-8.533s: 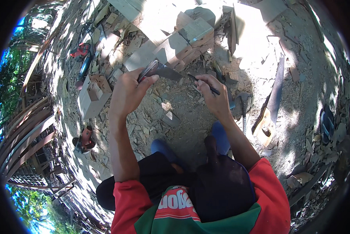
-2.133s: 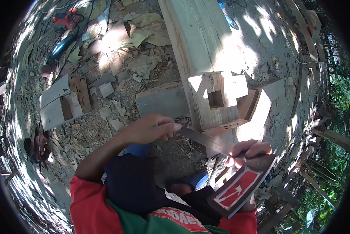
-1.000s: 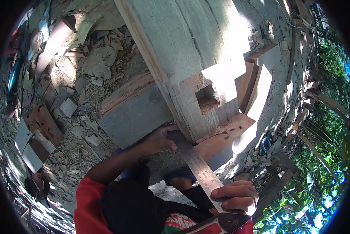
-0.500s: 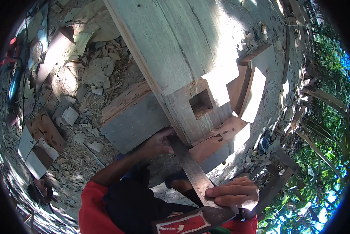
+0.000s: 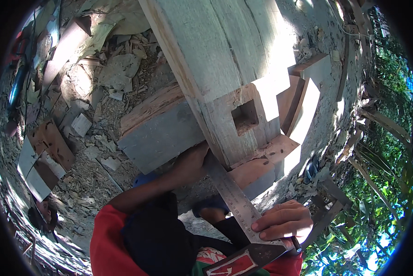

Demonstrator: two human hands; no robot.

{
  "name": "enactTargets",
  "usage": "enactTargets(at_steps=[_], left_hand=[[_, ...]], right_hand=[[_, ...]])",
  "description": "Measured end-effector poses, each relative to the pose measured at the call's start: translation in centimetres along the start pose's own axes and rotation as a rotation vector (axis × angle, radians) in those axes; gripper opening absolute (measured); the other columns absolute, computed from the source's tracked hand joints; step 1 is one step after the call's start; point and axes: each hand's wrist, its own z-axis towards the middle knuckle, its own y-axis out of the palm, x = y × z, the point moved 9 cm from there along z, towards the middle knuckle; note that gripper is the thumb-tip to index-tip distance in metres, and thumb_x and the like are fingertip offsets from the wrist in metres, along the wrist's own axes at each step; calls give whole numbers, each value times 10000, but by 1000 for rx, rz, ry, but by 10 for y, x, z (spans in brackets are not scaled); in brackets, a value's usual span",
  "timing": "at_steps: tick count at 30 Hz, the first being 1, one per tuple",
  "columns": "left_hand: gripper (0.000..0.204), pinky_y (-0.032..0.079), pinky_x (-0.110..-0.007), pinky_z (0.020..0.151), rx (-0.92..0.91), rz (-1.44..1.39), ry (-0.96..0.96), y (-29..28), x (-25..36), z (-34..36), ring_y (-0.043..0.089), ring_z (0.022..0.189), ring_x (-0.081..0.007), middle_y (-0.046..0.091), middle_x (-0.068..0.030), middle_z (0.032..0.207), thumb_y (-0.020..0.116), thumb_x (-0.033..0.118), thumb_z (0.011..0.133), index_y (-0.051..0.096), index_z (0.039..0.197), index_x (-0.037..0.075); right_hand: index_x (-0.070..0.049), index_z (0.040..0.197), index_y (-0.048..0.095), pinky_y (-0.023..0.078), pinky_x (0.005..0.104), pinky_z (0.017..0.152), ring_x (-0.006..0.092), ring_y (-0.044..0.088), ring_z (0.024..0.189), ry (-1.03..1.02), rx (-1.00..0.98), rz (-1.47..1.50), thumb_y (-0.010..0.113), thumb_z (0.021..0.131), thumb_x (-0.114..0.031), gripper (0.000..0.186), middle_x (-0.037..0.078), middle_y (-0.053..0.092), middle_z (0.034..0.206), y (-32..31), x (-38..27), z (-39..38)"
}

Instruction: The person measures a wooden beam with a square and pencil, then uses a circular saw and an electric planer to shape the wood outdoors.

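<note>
My left hand (image 5: 190, 163) is closed at the far end of a metal square's blade (image 5: 229, 198), beside the lower corner of a pale timber (image 5: 220, 50); its fingertips are mostly hidden. My right hand (image 5: 282, 221) grips the square near its dark, red-panelled handle (image 5: 225, 264), with a dark pencil-like stick (image 5: 296, 243) poking out below the fingers. The timber has a square hole (image 5: 244, 117) cut near that end and lies over grey-faced blocks (image 5: 156, 138) and reddish wood pieces (image 5: 250, 172).
At the left lie a notched block (image 5: 45, 161), a blue cylindrical tool (image 5: 17, 87) and wood chips. Sandals (image 5: 311, 169), sticks (image 5: 386, 124) and leafy plants (image 5: 367, 221) are at the right. My feet are below the timber.
Since two seconds ago the timber looms larger and the square's blade has come to its corner. Over the last half second my left hand has edged up and my right hand has shifted slightly.
</note>
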Motion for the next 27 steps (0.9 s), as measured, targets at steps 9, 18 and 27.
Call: enactTargets(at_steps=[9, 18, 27], left_hand=[[516, 484, -420, 895, -167, -71, 0, 22, -11, 4, 612, 1050, -367, 612, -215, 1117, 762, 148, 724, 570, 1178, -5], [585, 461, -426, 958, -329, 13, -191, 18, -4, 7, 592, 1136, -348, 615, -215, 1192, 787, 227, 715, 588, 1234, 42], [575, 452, -416, 981, -402, 56, -230, 16, 1, 8, 583, 1148, -352, 607, -214, 1207, 775, 217, 727, 592, 1245, 49]], right_hand=[[-31, 1066, 679, 599, 380, 700, 298, 718, 848, -4, -108, 71, 586, 959, -315, 317, 189, 674, 1096, 4, 3, -13], [-48, 927, 707, 616, 350, 595, 266, 728, 767, 9, -4, 46, 530, 987, -321, 331, 148, 714, 926, -1, 5, -7], [-32, 951, 717, 590, 345, 612, 274, 716, 729, 0, -8, 48, 575, 960, -346, 345, 193, 709, 967, -1, 7, -9]])
